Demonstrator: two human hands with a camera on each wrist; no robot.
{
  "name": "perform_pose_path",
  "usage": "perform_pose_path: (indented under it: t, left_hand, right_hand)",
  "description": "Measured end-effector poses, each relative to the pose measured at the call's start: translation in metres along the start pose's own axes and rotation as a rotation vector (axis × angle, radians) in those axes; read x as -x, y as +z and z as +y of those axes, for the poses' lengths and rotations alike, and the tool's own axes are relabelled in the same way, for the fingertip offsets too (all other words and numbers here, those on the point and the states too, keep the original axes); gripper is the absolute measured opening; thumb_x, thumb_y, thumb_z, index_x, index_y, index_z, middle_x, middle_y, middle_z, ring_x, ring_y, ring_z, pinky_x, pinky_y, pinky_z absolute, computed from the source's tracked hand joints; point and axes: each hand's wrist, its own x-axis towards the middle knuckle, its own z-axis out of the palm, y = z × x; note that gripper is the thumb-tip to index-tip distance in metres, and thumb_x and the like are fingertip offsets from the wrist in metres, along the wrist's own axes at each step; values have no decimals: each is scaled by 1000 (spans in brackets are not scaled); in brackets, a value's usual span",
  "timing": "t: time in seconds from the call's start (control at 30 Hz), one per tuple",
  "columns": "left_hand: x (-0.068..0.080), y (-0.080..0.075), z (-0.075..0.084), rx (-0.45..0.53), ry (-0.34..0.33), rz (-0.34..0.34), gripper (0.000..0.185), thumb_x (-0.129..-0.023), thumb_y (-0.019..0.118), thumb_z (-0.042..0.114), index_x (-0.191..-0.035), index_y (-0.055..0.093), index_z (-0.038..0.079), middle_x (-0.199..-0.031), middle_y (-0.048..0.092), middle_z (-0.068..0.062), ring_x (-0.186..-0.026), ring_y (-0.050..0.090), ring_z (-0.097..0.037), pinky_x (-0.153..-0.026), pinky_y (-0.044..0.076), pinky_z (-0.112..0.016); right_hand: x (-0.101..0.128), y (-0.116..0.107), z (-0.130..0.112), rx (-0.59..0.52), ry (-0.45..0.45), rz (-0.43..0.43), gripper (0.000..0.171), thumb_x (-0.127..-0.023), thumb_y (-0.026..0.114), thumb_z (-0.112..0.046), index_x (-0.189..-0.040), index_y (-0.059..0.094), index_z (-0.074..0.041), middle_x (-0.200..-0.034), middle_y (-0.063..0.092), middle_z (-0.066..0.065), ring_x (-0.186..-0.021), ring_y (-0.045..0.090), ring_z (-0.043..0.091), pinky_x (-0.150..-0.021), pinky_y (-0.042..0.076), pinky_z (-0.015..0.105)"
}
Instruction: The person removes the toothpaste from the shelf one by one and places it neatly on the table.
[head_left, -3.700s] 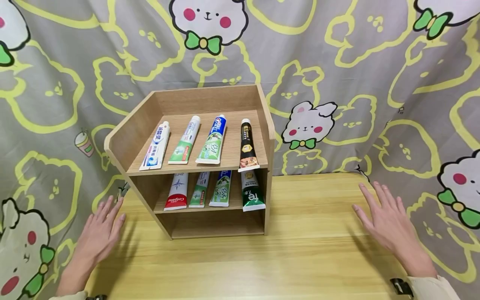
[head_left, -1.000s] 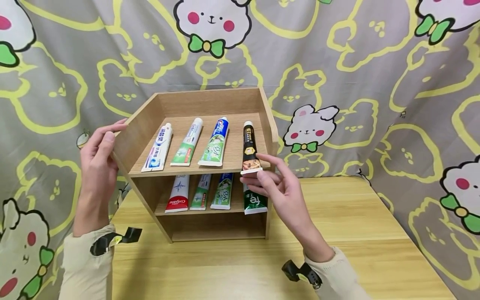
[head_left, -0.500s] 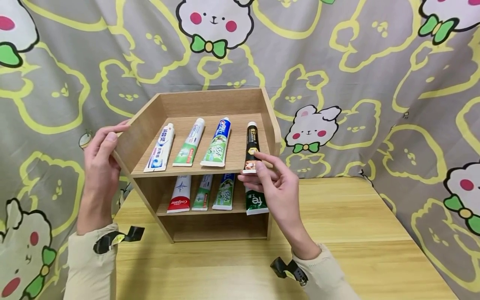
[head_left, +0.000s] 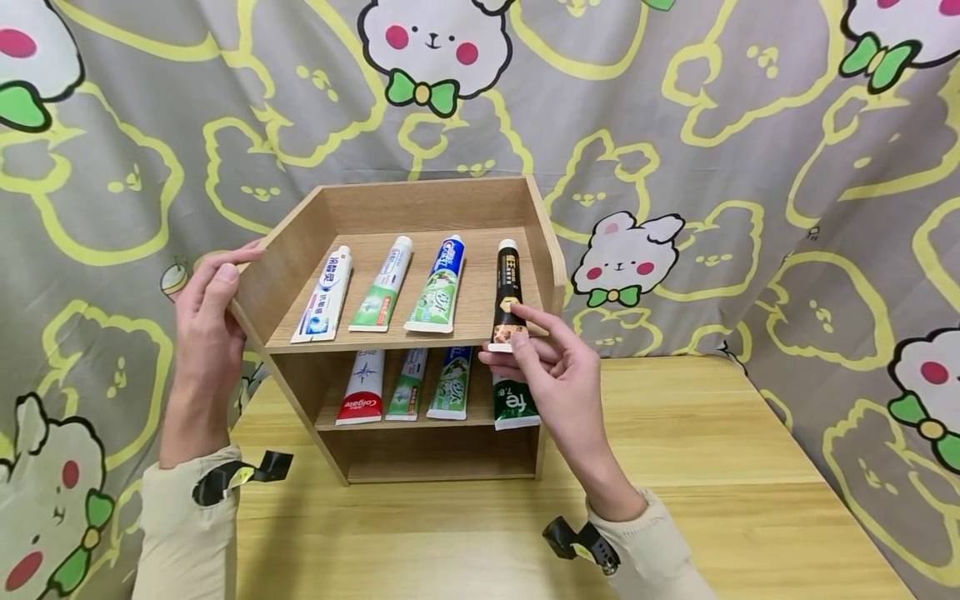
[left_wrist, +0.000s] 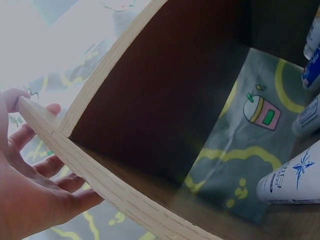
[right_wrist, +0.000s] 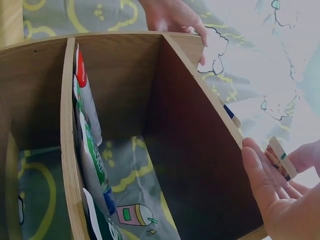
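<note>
Cartoon-print curtain (head_left: 630, 92) behind, black toothpaste tube (head_left: 506, 279) in hand

About a second ago the right hand (head_left: 558, 362) had its thumb just below the tube's crimped end; now the thumb presses on that end and fingers pinch it, so the tube seems secured rather than merely touched. It is at the right of the top shelf, end jutting past the front edge; whether it is lifted is unclear. The left hand (head_left: 206, 312) grips the wooden shelf unit (head_left: 431, 204) by its left wall, probably steadying it. Underneath is a wood-grain table (head_left: 675, 450).
</note>
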Motion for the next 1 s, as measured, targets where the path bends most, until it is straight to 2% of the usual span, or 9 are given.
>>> perform_pose_path:
  t: [0.3, 0.5, 0.77, 1.0]
  left_hand:
    - [1, 0, 0, -10, -9, -10, 39, -105, 52, 24, -130, 65, -3, -149, 49, -15, -133, 37, -32, -100, 23, -48]
    - [1, -1, 1, -17, -10, -16, 39, -106, 51, 24, -132, 64, -2, -150, 48, -15, -133, 37, -32, -99, 23, -48]
    - [2, -1, 0, -19, -18, -18, 39, -106, 51, 25, -132, 64, 0, -150, 48, -14, -133, 37, -32, -100, 24, -49]
    - [2, -2, -1, -17, -7, -24, 39, -106, 50, 24, -133, 64, 0, -150, 47, -14, -131, 38, -32, -98, 25, -49]
  right_hand:
    - [1, -2, -2, 22, 44, -10, 35, -104, 59, -5, -139, 61, -8, -103, 75, 21, -88, 76, 32, -79, 61, 43]
    - [3, -2, 2, 19, 4, -18, 40, -102, 60, -2, -142, 59, -9, -107, 74, 22, -92, 76, 31, -80, 60, 43]
    - [7, -4, 2, -64, -53, -69, 49, -101, 59, 4, -149, 50, -7, -116, 71, 26, -100, 73, 35, -86, 58, 46]
    - [9, -9, -6, -48, -116, -79, 48, -100, 58, 8, -146, 52, -5, -119, 70, 26, -107, 71, 36, -89, 57, 46]
